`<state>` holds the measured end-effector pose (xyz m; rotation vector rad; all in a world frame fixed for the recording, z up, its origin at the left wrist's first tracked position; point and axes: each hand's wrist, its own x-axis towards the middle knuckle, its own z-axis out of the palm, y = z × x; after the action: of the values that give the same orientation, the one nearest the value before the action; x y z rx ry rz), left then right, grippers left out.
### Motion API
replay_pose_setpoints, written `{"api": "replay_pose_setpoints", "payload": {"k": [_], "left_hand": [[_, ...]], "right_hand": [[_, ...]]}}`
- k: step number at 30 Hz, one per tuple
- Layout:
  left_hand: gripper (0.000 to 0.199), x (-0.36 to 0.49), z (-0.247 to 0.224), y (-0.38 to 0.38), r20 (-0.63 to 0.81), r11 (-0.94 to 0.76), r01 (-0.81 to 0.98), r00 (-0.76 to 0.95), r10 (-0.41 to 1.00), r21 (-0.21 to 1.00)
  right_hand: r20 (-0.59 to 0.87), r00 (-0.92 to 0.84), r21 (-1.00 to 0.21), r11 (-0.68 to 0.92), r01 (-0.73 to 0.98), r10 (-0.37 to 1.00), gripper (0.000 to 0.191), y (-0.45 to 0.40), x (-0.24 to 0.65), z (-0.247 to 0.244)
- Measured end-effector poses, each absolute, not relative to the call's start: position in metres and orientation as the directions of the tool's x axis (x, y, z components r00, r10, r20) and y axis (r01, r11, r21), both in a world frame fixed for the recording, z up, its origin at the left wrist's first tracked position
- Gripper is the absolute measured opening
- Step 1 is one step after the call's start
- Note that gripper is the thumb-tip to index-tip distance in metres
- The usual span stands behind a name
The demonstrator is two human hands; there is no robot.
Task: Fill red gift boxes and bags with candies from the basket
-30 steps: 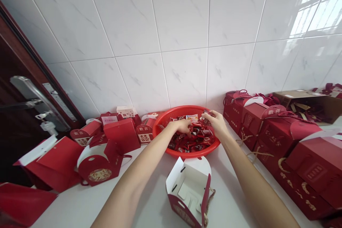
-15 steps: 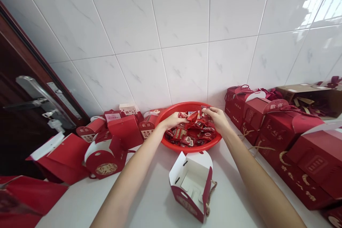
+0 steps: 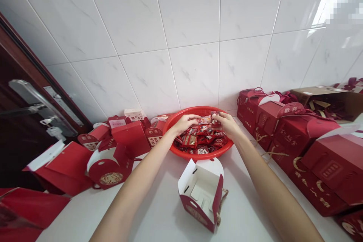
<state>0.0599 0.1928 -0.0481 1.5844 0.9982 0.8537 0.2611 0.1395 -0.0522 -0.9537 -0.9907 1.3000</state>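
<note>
Dark-red packet (image 3: 216, 120) — pinched in right fingers (image 3: 224, 115), over red basket (image 3: 193, 155).

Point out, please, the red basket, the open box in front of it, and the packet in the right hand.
Red basket (image 3: 183, 154), head view: its front rim.
Open box (image 3: 202, 191), head view: its white inside.
Packet (image 3: 216, 124), head view: its lower part.

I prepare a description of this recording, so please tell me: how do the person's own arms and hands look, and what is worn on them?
Both forearms are slender and bare, without visible sleeves, watch or bracelet. The left hand and right hand wear no gloves; small rings cannot be judged.
</note>
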Motion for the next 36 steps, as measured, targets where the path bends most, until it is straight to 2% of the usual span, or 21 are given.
{"api": "replay_pose_setpoints", "payload": {"k": [8,14,19,23,26,29,31,33,36], "left_hand": [[0.048,0.080,-0.040,0.179,0.230,-0.271,0.036,0.428,0.874,0.962],[0.042,0.096,-0.044,0.177,0.377,-0.452,0.065,0.457,0.806,0.889],[0.070,0.094,-0.049,0.176,0.413,-0.510,0.112,0.452,0.790,0.853],[0.081,0.090,-0.046,0.169,0.411,-0.519,0.119,0.472,0.780,0.847],[0.085,0.083,-0.036,0.171,0.337,-0.464,0.158,0.496,0.801,0.872],[0.054,0.070,-0.029,0.185,0.097,-0.351,0.431,0.510,0.855,0.832],[0.033,0.061,-0.030,0.197,-0.046,-0.298,0.620,0.476,0.878,0.726],[0.017,0.056,-0.036,0.209,-0.125,-0.272,0.729,0.440,0.889,0.628],[0.034,0.059,-0.051,0.222,-0.171,-0.261,0.824,0.391,0.905,0.503]], "right_hand": [[0.032,-0.044,-0.956,0.018,-0.294,0.999,0.018,0.138,0.262,-0.051],[0.033,-0.009,-0.944,0.028,-0.329,0.999,0.031,0.137,0.263,-0.048],[0.009,-0.019,-0.936,0.002,-0.351,1.000,0.028,0.138,0.265,-0.049],[-0.015,-0.050,-0.925,-0.033,-0.380,0.999,0.024,0.138,0.267,-0.048],[-0.006,-0.022,-0.905,-0.015,-0.424,1.000,0.025,0.139,0.268,-0.047],[0.013,0.039,-0.883,0.030,-0.468,0.999,0.024,0.140,0.269,-0.047],[0.019,0.063,-0.876,0.047,-0.480,0.998,0.024,0.141,0.270,-0.047],[0.021,0.067,-0.876,0.051,-0.480,0.998,0.025,0.141,0.270,-0.047],[0.023,0.065,-0.883,0.051,-0.468,0.998,0.028,0.139,0.269,-0.046]]}}
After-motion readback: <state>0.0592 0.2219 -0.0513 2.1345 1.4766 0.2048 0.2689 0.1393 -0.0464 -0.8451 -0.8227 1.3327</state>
